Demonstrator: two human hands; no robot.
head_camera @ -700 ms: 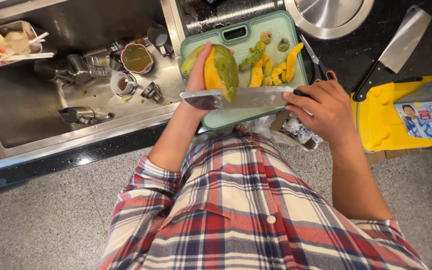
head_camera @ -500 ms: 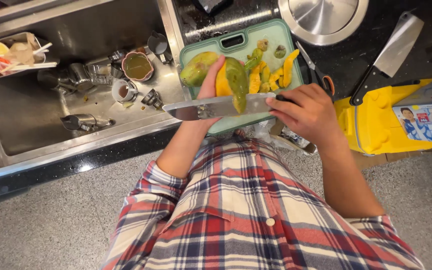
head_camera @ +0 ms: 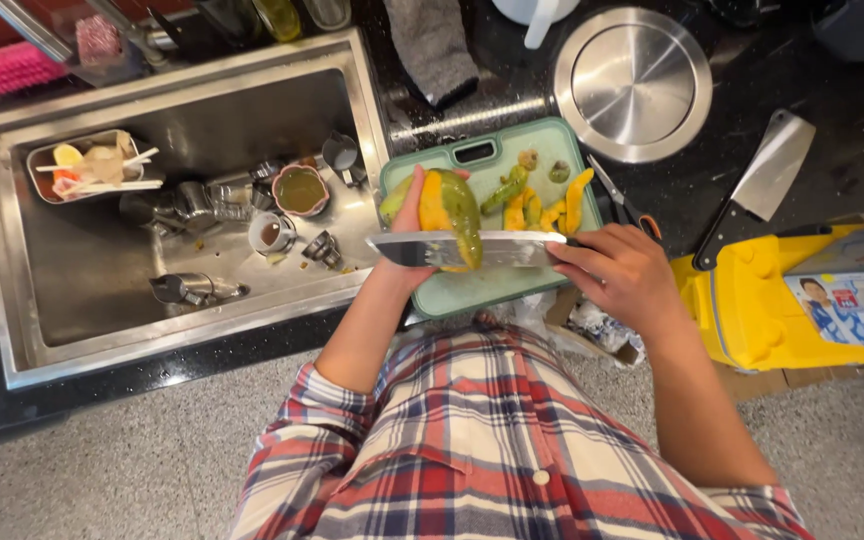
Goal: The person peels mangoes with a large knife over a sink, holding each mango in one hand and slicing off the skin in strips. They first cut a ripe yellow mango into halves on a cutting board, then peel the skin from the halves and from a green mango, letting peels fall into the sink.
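Observation:
My left hand (head_camera: 407, 235) holds a half-peeled mango (head_camera: 449, 208), orange flesh on one side and green skin on the other, above a pale green cutting board (head_camera: 512, 285). My right hand (head_camera: 620, 272) grips the handle of a broad kitchen knife (head_camera: 467, 249) whose blade lies flat across the lower part of the mango. Strips of green and yellow peel (head_camera: 542, 200) lie on the far half of the board. My plaid shirt fills the bottom of the view.
A steel sink (head_camera: 102, 320) at left holds cups, a bowl (head_camera: 300, 189) and a takeaway tray (head_camera: 87, 165). A cleaver (head_camera: 764, 180) lies on a yellow box (head_camera: 762, 310) at right. A round steel lid (head_camera: 632, 80), scissors (head_camera: 620, 205) and a grey cloth (head_camera: 432, 45) are behind the board.
The knife blade has slid down along the mango toward me, and the view has shifted slightly. Both hands keep their hold.

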